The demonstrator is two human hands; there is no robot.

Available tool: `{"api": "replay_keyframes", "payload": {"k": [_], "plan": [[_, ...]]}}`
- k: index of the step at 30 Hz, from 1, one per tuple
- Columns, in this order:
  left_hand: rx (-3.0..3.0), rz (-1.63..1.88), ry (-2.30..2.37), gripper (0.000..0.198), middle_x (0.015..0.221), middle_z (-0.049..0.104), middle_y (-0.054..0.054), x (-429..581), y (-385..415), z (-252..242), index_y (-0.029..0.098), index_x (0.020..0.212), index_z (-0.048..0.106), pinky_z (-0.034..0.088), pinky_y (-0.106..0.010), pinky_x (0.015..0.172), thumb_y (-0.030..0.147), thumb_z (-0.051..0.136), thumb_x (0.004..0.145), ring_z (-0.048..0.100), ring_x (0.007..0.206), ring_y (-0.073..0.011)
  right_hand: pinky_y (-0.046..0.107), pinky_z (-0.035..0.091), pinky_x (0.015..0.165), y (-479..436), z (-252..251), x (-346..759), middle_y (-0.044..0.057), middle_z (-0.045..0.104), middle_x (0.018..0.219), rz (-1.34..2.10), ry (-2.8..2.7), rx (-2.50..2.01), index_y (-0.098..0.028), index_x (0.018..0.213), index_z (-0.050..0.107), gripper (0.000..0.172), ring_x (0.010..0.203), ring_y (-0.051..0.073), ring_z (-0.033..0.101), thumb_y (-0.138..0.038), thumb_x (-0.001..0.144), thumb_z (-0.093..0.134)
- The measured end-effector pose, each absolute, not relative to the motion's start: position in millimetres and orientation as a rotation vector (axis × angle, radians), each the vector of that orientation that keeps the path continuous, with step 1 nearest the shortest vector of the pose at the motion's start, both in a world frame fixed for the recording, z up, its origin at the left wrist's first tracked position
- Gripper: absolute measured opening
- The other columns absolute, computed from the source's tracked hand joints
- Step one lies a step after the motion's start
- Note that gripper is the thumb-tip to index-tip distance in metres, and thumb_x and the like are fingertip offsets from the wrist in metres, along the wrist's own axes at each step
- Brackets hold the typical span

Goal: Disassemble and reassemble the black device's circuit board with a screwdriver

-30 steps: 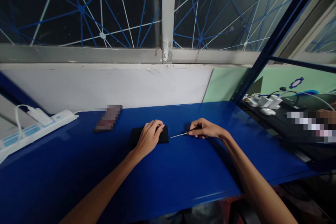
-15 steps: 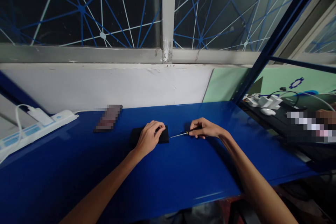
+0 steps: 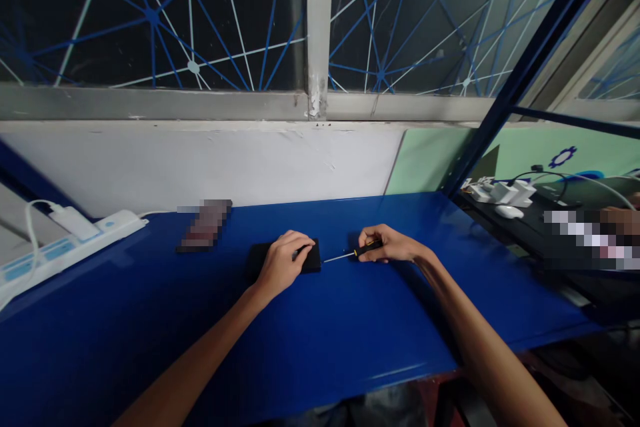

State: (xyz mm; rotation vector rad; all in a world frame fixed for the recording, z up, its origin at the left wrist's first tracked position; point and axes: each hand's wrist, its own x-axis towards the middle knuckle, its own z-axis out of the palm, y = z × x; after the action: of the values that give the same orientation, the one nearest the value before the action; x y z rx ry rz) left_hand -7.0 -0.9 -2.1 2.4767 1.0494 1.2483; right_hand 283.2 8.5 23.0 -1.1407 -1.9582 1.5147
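Observation:
A flat black box-like object (image 3: 313,261) lies on the blue table (image 3: 345,320). My left hand (image 3: 283,257) is laid over it, fingers bent and thumb near the fingertips, holding it against the tabletop; the hand covers its middle. In my right hand (image 3: 393,245) is a screwdriver (image 3: 369,249) with a black and yellow handle, gripped between thumb and fingers. Its thin metal shaft points left, and the tip is at or very close to the right edge of the black object. Whether the tip touches it I cannot tell.
On the left stands a white power strip (image 3: 120,221) with a plugged-in charger (image 3: 75,221). A pixelated phone-like slab (image 3: 207,225) lies near the wall. At the right, beyond a blue post (image 3: 475,153), are white adapters (image 3: 513,193), cables and another person's hand (image 3: 620,220).
My right fingers have shifted on the screwdriver, so more of its handle shows. The tip stays beside the black object, and my left hand has barely moved.

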Motion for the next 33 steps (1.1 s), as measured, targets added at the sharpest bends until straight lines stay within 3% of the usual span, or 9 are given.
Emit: {"api": "replay_keyframes", "payload": {"k": [3, 8, 11, 14, 19, 26, 30, 33], "plan": [[2.470, 1.275, 1.039, 0.016, 0.092, 0.071, -0.007, -6.6, -0.6, -2.2, 0.020, 0.091, 0.070, 0.053, -0.037, 0.079, 0.018, 0.054, 0.092, 0.064, 0.087, -0.0212, 0.022, 0.037, 0.045, 10.0, 22.8, 284.4, 0.001, 0.059, 0.064, 1.485, -2.002, -1.155, -0.012, 0.077, 0.065, 0.042, 0.048, 0.008, 0.047, -0.053, 0.072, 0.074], [2.456, 1.325, 1.053, 0.015, 0.087, 0.072, -0.007, -4.9, -1.5, -0.9, 0.021, 0.086, 0.072, 0.054, -0.036, 0.074, 0.024, 0.058, 0.091, 0.065, 0.082, -0.0209, 0.020, 0.026, 0.042, 7.6, 26.6, 281.2, -0.003, 0.047, 0.052, 1.412, -2.055, -1.182, -0.011, 0.070, 0.066, 0.050, 0.044, 0.005, 0.035, -0.058, 0.085, 0.056], [2.470, 1.342, 1.071, 0.015, 0.085, 0.072, -0.006, -4.3, -1.6, -0.7, 0.021, 0.083, 0.071, 0.053, -0.037, 0.074, 0.026, 0.060, 0.090, 0.065, 0.080, -0.0209, 0.019, 0.028, 0.043, 6.7, 26.7, 280.6, -0.004, 0.051, 0.058, 1.455, -2.028, -1.162, -0.013, 0.082, 0.064, 0.037, 0.047, 0.005, 0.038, -0.050, 0.077, 0.070], [2.492, 1.327, 1.096, 0.016, 0.084, 0.072, -0.005, -4.4, -1.4, -1.0, 0.021, 0.081, 0.070, 0.051, -0.037, 0.074, 0.028, 0.059, 0.091, 0.064, 0.080, -0.0207, 0.018, 0.028, 0.040, 7.8, 24.5, 283.2, -0.005, 0.056, 0.063, 1.521, -1.977, -1.213, -0.017, 0.093, 0.059, 0.044, 0.044, 0.005, 0.043, -0.041, 0.065, 0.082], [2.481, 1.313, 1.123, 0.017, 0.080, 0.069, -0.004, -4.0, -2.8, 0.9, 0.020, 0.081, 0.066, 0.048, -0.034, 0.074, 0.029, 0.056, 0.093, 0.062, 0.077, -0.0192, 0.018, 0.029, 0.037, 9.8, 24.0, 287.5, -0.001, 0.060, 0.062, 1.551, -2.001, -1.200, -0.014, 0.084, 0.062, 0.040, 0.044, 0.008, 0.050, -0.048, 0.070, 0.077], [2.486, 1.214, 1.195, 0.031, 0.070, 0.059, -0.002, -2.9, -5.8, 6.9, 0.020, 0.076, 0.058, 0.045, -0.030, 0.069, 0.032, 0.042, 0.100, 0.053, 0.068, -0.0166, 0.021, 0.025, 0.042, 6.6, 26.5, 281.7, -0.003, 0.047, 0.052, 1.439, -2.031, -1.175, -0.011, 0.072, 0.068, 0.051, 0.044, 0.005, 0.035, -0.059, 0.084, 0.057], [2.456, 1.201, 1.203, 0.033, 0.069, 0.057, -0.001, -3.3, -5.1, 6.3, 0.020, 0.073, 0.055, 0.044, -0.029, 0.069, 0.032, 0.040, 0.100, 0.052, 0.066, -0.0158, 0.019, 0.023, 0.037, 6.8, 23.7, 282.1, -0.006, 0.051, 0.059, 1.553, -1.959, -1.216, -0.016, 0.092, 0.063, 0.043, 0.040, 0.004, 0.035, -0.050, 0.069, 0.077], [2.423, 1.198, 1.209, 0.033, 0.068, 0.056, 0.000, -4.2, -4.3, 5.1, 0.020, 0.071, 0.053, 0.044, -0.029, 0.068, 0.032, 0.042, 0.100, 0.052, 0.065, -0.0154, 0.019, 0.025, 0.036, 8.2, 22.7, 284.2, -0.005, 0.055, 0.061, 1.559, -1.960, -1.186, -0.016, 0.089, 0.062, 0.042, 0.040, 0.005, 0.040, -0.045, 0.066, 0.080]]}}
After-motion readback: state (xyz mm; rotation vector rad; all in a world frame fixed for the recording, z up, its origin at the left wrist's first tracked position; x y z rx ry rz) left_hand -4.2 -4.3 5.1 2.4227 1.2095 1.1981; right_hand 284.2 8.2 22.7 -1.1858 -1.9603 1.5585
